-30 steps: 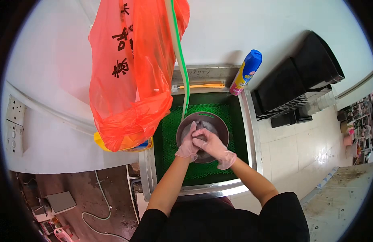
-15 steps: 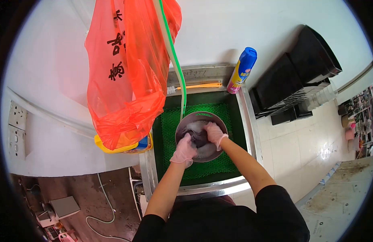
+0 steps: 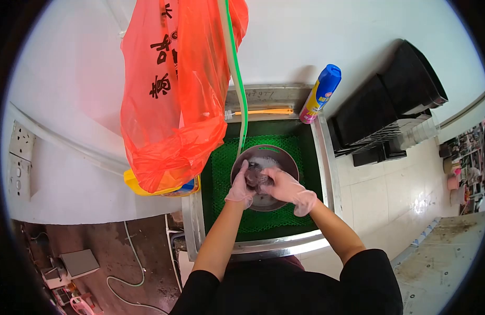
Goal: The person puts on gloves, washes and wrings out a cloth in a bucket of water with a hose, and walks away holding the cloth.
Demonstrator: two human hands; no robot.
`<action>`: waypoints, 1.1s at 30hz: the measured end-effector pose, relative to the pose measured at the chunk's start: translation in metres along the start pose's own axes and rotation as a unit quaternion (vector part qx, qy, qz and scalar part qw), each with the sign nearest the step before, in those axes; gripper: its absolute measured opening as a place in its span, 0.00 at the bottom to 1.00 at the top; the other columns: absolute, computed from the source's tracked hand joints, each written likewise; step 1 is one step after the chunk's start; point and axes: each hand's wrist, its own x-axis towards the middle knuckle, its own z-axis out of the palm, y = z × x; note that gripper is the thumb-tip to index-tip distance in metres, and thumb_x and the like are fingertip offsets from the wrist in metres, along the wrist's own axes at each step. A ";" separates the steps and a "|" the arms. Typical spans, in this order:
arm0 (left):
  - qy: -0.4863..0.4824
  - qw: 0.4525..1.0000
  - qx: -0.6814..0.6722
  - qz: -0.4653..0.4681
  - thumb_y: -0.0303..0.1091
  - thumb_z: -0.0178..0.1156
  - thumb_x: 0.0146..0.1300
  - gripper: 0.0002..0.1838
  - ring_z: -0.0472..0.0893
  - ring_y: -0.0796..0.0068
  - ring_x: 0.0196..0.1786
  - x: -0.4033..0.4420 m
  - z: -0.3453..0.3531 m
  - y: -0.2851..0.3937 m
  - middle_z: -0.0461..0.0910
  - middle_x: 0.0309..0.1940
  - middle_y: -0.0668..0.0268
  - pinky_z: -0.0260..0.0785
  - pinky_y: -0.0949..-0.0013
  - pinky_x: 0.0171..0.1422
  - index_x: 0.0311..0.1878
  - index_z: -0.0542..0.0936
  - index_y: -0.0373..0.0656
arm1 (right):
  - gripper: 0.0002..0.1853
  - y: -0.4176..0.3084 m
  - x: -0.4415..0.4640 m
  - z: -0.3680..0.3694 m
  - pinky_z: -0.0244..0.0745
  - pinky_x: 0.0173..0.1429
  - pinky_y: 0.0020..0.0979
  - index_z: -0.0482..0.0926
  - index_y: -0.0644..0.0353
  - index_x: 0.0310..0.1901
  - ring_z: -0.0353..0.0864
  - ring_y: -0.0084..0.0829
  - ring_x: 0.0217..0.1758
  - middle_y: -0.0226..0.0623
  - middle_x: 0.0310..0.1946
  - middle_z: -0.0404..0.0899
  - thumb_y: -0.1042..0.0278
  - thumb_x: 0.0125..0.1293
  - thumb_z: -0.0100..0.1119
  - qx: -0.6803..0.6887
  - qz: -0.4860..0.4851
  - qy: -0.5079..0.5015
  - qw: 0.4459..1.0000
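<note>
In the head view a round greyish-brown basin (image 3: 291, 169) holds sudsy water. It stands on green mesh matting (image 3: 225, 216) inside a metal-rimmed sink (image 3: 331, 173). Both my hands wear thin pinkish see-through gloves. Over the basin they grip a dark, wet, crumpled bundle that looks like cloth (image 3: 256, 178). My left hand (image 3: 241, 189) curls around the bundle's left side with the thumb up. From the right, my right hand (image 3: 284, 188) presses its fingers onto it. The fingertips are partly hidden by the bundle and foam.
A green-striped hose (image 3: 237, 68) drops into the sink beside a hanging red plastic bag (image 3: 174, 105). On the back ledge lie an orange-handled brush (image 3: 263, 111) and a blue-topped spray can (image 3: 320, 94). Black bins (image 3: 384, 110) stand to the right.
My hands have come together around the dark bundle and raised it from the suds. My right hand has turned and moved nearer to me. The view has shifted slightly.
</note>
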 end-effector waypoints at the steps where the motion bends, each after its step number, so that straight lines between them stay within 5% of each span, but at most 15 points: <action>1: 0.008 1.000 0.025 0.009 0.51 0.50 0.71 0.24 0.79 0.64 0.54 0.005 0.001 0.001 0.76 0.57 0.58 0.71 0.57 0.61 0.55 0.75 0.39 | 0.23 -0.002 -0.007 0.000 0.73 0.56 0.41 0.76 0.63 0.51 0.80 0.51 0.48 0.50 0.40 0.81 0.56 0.58 0.62 -0.009 -0.007 0.038 0.999; 5: -0.158 0.979 0.028 0.128 0.46 0.51 0.71 0.19 0.79 0.69 0.51 0.018 0.005 -0.013 0.78 0.49 0.64 0.73 0.64 0.56 0.56 0.74 0.42 | 0.25 -0.006 -0.003 0.018 0.72 0.56 0.41 0.73 0.65 0.54 0.80 0.51 0.48 0.52 0.39 0.81 0.54 0.63 0.59 -0.081 -0.003 0.162 0.983; 7: -0.180 0.977 0.035 0.105 0.44 0.52 0.71 0.18 0.79 0.69 0.52 0.032 0.003 -0.009 0.78 0.50 0.64 0.72 0.64 0.57 0.55 0.74 0.42 | 0.25 0.002 0.007 0.018 0.72 0.56 0.42 0.72 0.65 0.54 0.80 0.51 0.48 0.53 0.40 0.81 0.54 0.64 0.58 -0.109 0.005 0.200 0.974; 9: -0.207 0.976 0.038 0.060 0.42 0.54 0.71 0.16 0.78 0.70 0.54 0.037 -0.010 -0.014 0.78 0.51 0.63 0.70 0.63 0.61 0.53 0.76 0.41 | 0.20 0.018 0.026 0.013 0.74 0.54 0.40 0.74 0.64 0.51 0.81 0.49 0.46 0.51 0.36 0.80 0.57 0.66 0.55 0.162 -0.004 0.170 0.972; 10: -0.204 0.977 0.041 0.057 0.42 0.54 0.71 0.16 0.78 0.70 0.54 0.029 -0.008 -0.016 0.78 0.51 0.63 0.70 0.63 0.61 0.53 0.76 0.41 | 0.20 0.047 0.034 0.021 0.74 0.54 0.40 0.74 0.64 0.51 0.81 0.49 0.46 0.51 0.36 0.80 0.57 0.66 0.55 0.166 -0.002 0.171 0.971; 12: -0.174 0.983 0.019 0.062 0.42 0.52 0.71 0.17 0.78 0.73 0.53 0.014 0.006 -0.014 0.78 0.52 0.66 0.70 0.63 0.59 0.57 0.74 0.43 | 0.14 0.098 0.054 0.021 0.75 0.49 0.38 0.75 0.63 0.45 0.81 0.46 0.41 0.48 0.31 0.78 0.61 0.65 0.58 -0.055 0.000 0.233 0.971; 14: -0.157 0.985 0.000 0.066 0.42 0.52 0.72 0.18 0.78 0.74 0.52 -0.003 0.011 -0.012 0.77 0.52 0.67 0.70 0.62 0.58 0.59 0.73 0.44 | 0.13 0.091 0.045 0.005 0.75 0.48 0.36 0.75 0.63 0.44 0.81 0.44 0.38 0.47 0.29 0.77 0.63 0.64 0.59 -0.016 0.021 0.221 0.975; 17: -0.031 0.951 0.209 0.225 0.39 0.55 0.70 0.24 0.75 0.72 0.57 -0.026 0.005 0.003 0.74 0.58 0.65 0.67 0.66 0.62 0.66 0.68 0.41 | 0.11 0.079 0.029 -0.011 0.75 0.45 0.33 0.75 0.63 0.42 0.79 0.40 0.34 0.44 0.27 0.76 0.68 0.61 0.63 0.062 0.063 0.200 0.976; 18: -0.031 0.951 0.208 0.227 0.39 0.55 0.70 0.24 0.75 0.72 0.57 -0.031 0.007 0.005 0.74 0.58 0.65 0.67 0.66 0.62 0.66 0.68 0.41 | 0.11 0.081 0.022 -0.013 0.74 0.45 0.32 0.75 0.63 0.41 0.79 0.38 0.34 0.43 0.27 0.76 0.70 0.58 0.64 0.063 0.009 0.183 0.981; 20: -0.024 0.958 0.200 0.206 0.39 0.56 0.69 0.26 0.75 0.73 0.56 -0.038 0.011 0.010 0.74 0.58 0.66 0.67 0.67 0.60 0.68 0.67 0.41 | 0.13 0.082 0.008 -0.017 0.74 0.44 0.30 0.75 0.63 0.40 0.77 0.33 0.34 0.40 0.28 0.76 0.74 0.53 0.67 0.066 -0.099 0.150 0.982; 25: -0.079 0.963 0.164 0.197 0.36 0.60 0.66 0.25 0.76 0.74 0.54 -0.038 0.013 0.011 0.75 0.55 0.64 0.69 0.71 0.57 0.65 0.68 0.41 | 0.17 0.074 -0.026 -0.028 0.73 0.47 0.28 0.76 0.62 0.41 0.77 0.29 0.40 0.36 0.34 0.77 0.79 0.49 0.69 -0.111 -0.113 -0.031 0.987; 28: -0.087 0.968 0.189 0.140 0.31 0.59 0.63 0.23 0.76 0.71 0.53 -0.041 0.013 0.011 0.74 0.53 0.64 0.69 0.68 0.57 0.61 0.70 0.41 | 0.19 0.067 -0.027 -0.023 0.73 0.51 0.29 0.77 0.61 0.45 0.77 0.31 0.48 0.35 0.42 0.79 0.80 0.48 0.69 -0.011 0.067 -0.125 0.990; 29: -0.087 0.969 0.200 0.113 0.28 0.59 0.62 0.21 0.75 0.70 0.53 -0.044 0.014 0.011 0.74 0.53 0.64 0.70 0.66 0.57 0.59 0.70 0.41 | 0.19 0.064 -0.025 -0.020 0.73 0.51 0.29 0.77 0.61 0.45 0.77 0.31 0.48 0.35 0.42 0.79 0.80 0.48 0.69 -0.011 0.071 -0.120 0.990; 31: -0.107 0.972 0.187 0.093 0.26 0.57 0.61 0.21 0.75 0.70 0.54 -0.051 0.019 0.014 0.74 0.52 0.64 0.70 0.66 0.57 0.58 0.70 0.41 | 0.20 0.061 -0.017 -0.011 0.72 0.57 0.29 0.75 0.62 0.50 0.76 0.26 0.52 0.33 0.46 0.78 0.78 0.54 0.67 0.066 -0.061 0.110 0.990; 33: -0.137 0.976 0.157 0.063 0.21 0.54 0.58 0.21 0.75 0.69 0.55 -0.056 0.023 0.017 0.74 0.49 0.64 0.71 0.65 0.57 0.56 0.71 0.41 | 0.20 0.059 -0.008 -0.004 0.71 0.56 0.29 0.75 0.63 0.50 0.75 0.26 0.51 0.33 0.45 0.79 0.77 0.54 0.67 0.097 -0.055 0.075 0.991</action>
